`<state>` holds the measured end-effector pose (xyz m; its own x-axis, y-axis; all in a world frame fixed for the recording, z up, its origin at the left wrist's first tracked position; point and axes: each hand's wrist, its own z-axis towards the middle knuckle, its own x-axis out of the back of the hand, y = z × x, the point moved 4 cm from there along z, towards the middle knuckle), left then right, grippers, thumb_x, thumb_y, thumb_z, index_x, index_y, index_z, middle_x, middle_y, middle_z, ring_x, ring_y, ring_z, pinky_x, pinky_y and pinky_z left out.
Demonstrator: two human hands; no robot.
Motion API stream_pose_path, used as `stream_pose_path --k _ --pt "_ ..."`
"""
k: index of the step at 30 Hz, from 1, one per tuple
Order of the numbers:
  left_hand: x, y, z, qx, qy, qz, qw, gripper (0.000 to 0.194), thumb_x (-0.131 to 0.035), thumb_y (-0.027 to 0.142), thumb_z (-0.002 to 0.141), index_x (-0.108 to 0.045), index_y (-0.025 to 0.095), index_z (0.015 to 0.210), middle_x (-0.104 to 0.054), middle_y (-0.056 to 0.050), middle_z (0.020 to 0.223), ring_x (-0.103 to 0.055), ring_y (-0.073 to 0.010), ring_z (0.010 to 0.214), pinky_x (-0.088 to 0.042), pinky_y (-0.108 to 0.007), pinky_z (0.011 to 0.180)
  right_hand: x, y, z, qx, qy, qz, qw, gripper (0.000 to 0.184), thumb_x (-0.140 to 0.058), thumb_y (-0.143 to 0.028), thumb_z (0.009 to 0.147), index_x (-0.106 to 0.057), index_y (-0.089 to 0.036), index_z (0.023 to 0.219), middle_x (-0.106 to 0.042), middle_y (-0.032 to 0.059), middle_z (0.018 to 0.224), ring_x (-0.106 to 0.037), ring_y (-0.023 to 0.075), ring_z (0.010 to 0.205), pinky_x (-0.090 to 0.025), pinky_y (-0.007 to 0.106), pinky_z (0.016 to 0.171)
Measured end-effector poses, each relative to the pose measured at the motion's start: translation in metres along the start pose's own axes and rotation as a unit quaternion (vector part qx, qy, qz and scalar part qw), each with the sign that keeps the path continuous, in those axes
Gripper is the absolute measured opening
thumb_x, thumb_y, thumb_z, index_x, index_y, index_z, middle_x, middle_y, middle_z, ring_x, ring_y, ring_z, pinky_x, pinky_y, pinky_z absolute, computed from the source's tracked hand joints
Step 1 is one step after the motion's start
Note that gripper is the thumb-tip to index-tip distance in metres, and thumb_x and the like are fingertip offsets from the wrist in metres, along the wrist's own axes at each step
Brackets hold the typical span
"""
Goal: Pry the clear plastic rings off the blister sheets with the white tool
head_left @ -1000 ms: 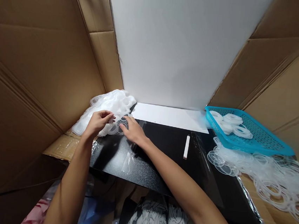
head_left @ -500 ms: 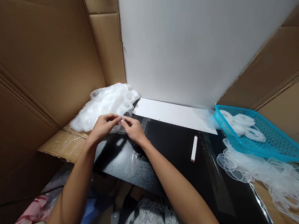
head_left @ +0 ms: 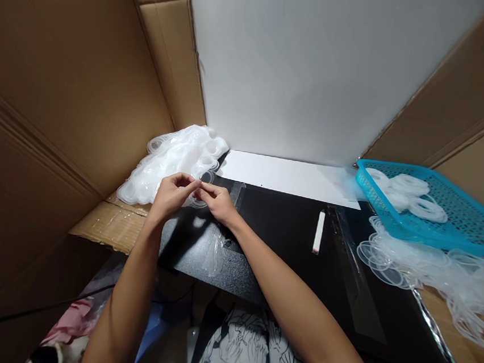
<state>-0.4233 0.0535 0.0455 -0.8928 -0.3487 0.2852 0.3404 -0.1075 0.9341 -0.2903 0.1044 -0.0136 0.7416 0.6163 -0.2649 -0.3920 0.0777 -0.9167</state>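
My left hand and my right hand meet fingertip to fingertip over the left part of a black board. Both pinch a thin clear plastic ring between thumb and fingers. Just behind them lies a heap of translucent white ring sheets against the cardboard wall. A strip of clear film lies on the board under my right wrist.
A white stick lies on the board's middle. At the right stands a blue basket holding stacked white rings; loose clear rings spread in front of it. Cardboard walls close both sides, with a white back panel.
My hands left the heap and came together, pinching a ring between them. The camera shifted slightly, so the scene slid right and up.
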Motion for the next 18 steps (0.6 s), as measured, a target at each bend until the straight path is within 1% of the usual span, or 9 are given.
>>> stream_pose_path --k 3,6,9,14,18 --pt "-0.0001 0.0026 0.0001 0.009 -0.018 -0.001 1.0 0.037 -0.087 0.05 0.071 -0.076 0.017 0.081 -0.073 -0.005 0.076 -0.066 -0.0181 0.073 -0.052 -0.03 0.074 -0.0013 0.0004 -0.0012 -0.009 0.02 0.012 1.0 0.057 -0.079 -0.056 0.08 -0.078 -0.017 0.122 -0.079 0.006 0.101 -0.072 0.0197 0.092 -0.057 0.038 0.094" --pt "0.0 0.005 0.001 0.019 -0.029 -0.005 0.999 0.038 -0.088 0.052 0.069 -0.078 0.017 0.08 -0.074 -0.005 0.076 -0.065 -0.0174 0.072 -0.051 -0.029 0.073 -0.001 -0.0023 -0.002 0.007 0.03 0.001 1.0 0.054 -0.079 -0.054 0.081 -0.08 -0.016 0.119 -0.08 0.0081 0.106 -0.074 0.0212 0.095 -0.057 0.038 0.094" --pt "-0.0001 0.0051 0.0027 0.037 -0.045 -0.013 0.998 0.041 -0.089 0.056 0.066 -0.08 0.018 0.08 -0.076 -0.007 0.078 -0.066 -0.0185 0.072 -0.052 -0.03 0.072 0.002 -0.004 -0.0031 0.018 0.053 -0.02 0.998 0.05 -0.077 -0.054 0.083 -0.081 -0.015 0.113 -0.081 0.009 0.101 -0.074 0.0216 0.093 -0.057 0.036 0.091" --pt "0.0012 0.0036 0.0034 0.056 -0.058 -0.018 0.997 0.043 -0.09 0.058 0.062 -0.081 0.018 0.077 -0.078 -0.01 0.081 -0.07 -0.0222 0.075 -0.055 -0.034 0.074 0.0051 -0.0056 -0.0046 0.024 0.075 -0.045 0.996 0.04 -0.072 -0.053 0.086 -0.083 -0.016 0.1 -0.081 0.0065 0.096 -0.073 0.02 0.092 -0.056 0.032 0.089" --pt "0.0026 0.0019 0.0027 0.06 -0.058 -0.007 0.996 0.042 -0.09 0.056 0.063 -0.081 0.017 0.078 -0.078 -0.009 0.078 -0.068 -0.021 0.07 -0.053 -0.033 0.069 0.0037 -0.0075 -0.0041 -0.001 0.09 -0.086 0.992 0.031 -0.066 -0.043 0.09 -0.083 -0.017 0.095 -0.081 0.0056 0.092 -0.073 0.0185 0.086 -0.056 0.029 0.081"
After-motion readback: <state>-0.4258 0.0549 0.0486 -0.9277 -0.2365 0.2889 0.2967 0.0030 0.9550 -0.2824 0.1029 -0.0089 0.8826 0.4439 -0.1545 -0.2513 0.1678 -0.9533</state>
